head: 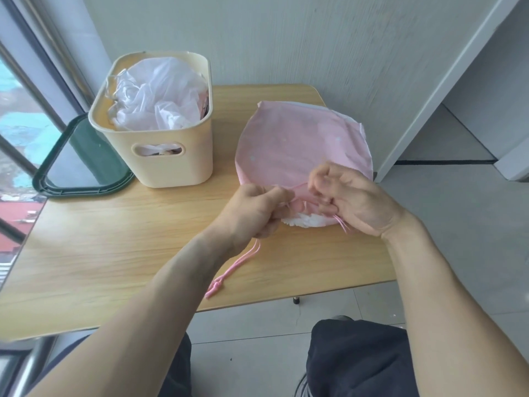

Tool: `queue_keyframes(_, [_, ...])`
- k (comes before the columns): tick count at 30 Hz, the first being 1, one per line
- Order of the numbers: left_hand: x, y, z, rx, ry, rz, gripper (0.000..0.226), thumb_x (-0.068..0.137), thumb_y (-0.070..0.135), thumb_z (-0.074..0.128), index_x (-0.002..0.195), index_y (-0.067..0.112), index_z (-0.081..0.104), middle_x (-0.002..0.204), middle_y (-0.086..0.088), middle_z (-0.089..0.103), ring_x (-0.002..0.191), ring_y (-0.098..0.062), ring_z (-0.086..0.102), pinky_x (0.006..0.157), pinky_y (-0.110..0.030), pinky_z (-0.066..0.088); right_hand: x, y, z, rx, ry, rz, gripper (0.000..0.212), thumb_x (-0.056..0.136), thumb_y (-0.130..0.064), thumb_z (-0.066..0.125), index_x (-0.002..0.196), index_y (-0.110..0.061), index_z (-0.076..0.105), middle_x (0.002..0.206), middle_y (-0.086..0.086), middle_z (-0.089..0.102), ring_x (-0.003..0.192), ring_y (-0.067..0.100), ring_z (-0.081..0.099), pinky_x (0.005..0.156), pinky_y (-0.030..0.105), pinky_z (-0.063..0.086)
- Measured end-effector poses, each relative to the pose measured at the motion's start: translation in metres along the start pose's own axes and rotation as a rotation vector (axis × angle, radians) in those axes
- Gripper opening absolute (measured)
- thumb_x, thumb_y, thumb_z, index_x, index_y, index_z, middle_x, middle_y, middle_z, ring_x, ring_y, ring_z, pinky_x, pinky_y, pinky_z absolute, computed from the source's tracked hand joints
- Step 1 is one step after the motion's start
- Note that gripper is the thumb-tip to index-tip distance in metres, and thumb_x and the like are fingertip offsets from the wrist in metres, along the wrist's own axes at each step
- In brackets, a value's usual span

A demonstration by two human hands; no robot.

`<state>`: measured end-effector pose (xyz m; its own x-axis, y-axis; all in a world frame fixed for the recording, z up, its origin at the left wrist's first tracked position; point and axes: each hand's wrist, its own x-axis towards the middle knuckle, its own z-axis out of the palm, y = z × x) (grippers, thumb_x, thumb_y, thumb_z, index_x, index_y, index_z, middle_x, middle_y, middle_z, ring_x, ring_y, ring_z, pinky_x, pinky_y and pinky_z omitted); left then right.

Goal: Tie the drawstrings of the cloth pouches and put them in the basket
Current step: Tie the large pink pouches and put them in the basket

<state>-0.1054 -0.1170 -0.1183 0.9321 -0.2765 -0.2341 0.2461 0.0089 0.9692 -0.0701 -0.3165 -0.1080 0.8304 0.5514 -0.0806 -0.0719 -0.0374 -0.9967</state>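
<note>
Two hands work at the near edge of one pink cloth pouch (297, 147) that lies flat on the tabletop (114, 239). The left hand (257, 210) has its fingers curled and pinches the gathered mouth of the pouch from the left side. The right hand (349, 202) is also curled, and it holds the mouth from the right side, with thin pink string ends coming out below its palm. Between the two hands the cloth is bunched, and a white lining (303, 220) shows just under them. The rest of the pouch spreads away from the hands, toward the wall.

A pink drawstring (237, 267) hangs out from under the left hand and runs over the tabletop toward the person, ending in a knot near the edge of the wood. Whether the strings at the mouth are already knotted, I cannot tell, because the fingers cover this place.

Beyond the left hand and to its left stands a cream basket (160, 144) with a handle hole; crumpled white plastic bags (157, 93) fill it. A dark green lid (83, 164) leans just beside the basket, on its far side from the hands. The tabletop is light wood, set against a pale wall (286, 38), with a window on the left and grey floor tiles (257, 353) below. Dark trousers (357, 362) show at the bottom.
</note>
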Motion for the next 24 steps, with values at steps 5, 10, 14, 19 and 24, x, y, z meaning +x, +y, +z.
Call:
queue_keyframes(5, [-0.001,0.001,-0.001,0.007,0.005,0.026,0.027,0.099,0.018,0.051,0.08,0.003,0.063,0.06,-0.004,0.024,0.046,-0.015,0.017,0.041,-0.02,0.013,-0.001,0.008,0.005,-0.301,-0.041,-0.017,0.027,0.074,-0.023,0.079,0.098,-0.018,0.071,0.092,0.021,0.063,0.084,0.023,0.05,0.073,0.038,0.042])
queue_keyframes(10, [-0.003,0.001,0.003,0.074,0.063,0.062,0.033,0.101,0.02,0.053,0.075,0.003,0.063,0.053,-0.002,0.033,0.041,-0.014,0.024,0.039,-0.018,0.02,0.003,0.01,0.018,-0.369,0.049,-0.156,0.009,0.076,-0.008,0.076,0.076,-0.011,0.068,0.07,-0.008,0.065,0.066,0.004,0.056,0.066,0.017,0.046])
queue_keyframes(14, [-0.004,0.003,0.008,0.153,0.06,0.071,0.036,0.103,0.021,0.052,0.07,0.008,0.057,0.05,0.002,0.04,0.04,-0.011,0.03,0.038,-0.016,0.026,-0.002,0.009,0.018,-0.449,0.149,-0.263,0.017,0.078,0.007,0.08,0.077,-0.007,0.072,0.062,-0.021,0.064,0.056,-0.007,0.057,0.062,0.004,0.041])
queue_keyframes(19, [-0.005,0.006,0.007,0.197,-0.006,0.049,0.036,0.102,0.03,0.054,0.077,0.005,0.06,0.053,0.004,0.043,0.042,-0.011,0.032,0.039,-0.017,0.026,-0.005,0.01,0.015,-0.501,0.175,-0.283,0.015,0.075,0.002,0.084,0.072,-0.009,0.075,0.066,-0.017,0.065,0.059,-0.001,0.059,0.062,0.007,0.041])
queue_keyframes(24, [-0.006,0.005,0.008,0.173,0.011,0.06,0.037,0.103,0.032,0.052,0.078,0.005,0.061,0.061,-0.005,0.051,0.04,-0.011,0.033,0.039,-0.016,0.027,-0.003,0.012,0.017,-0.519,0.241,-0.292,0.018,0.074,-0.007,0.083,0.064,-0.009,0.069,0.062,-0.011,0.061,0.055,0.002,0.053,0.062,0.026,0.052])
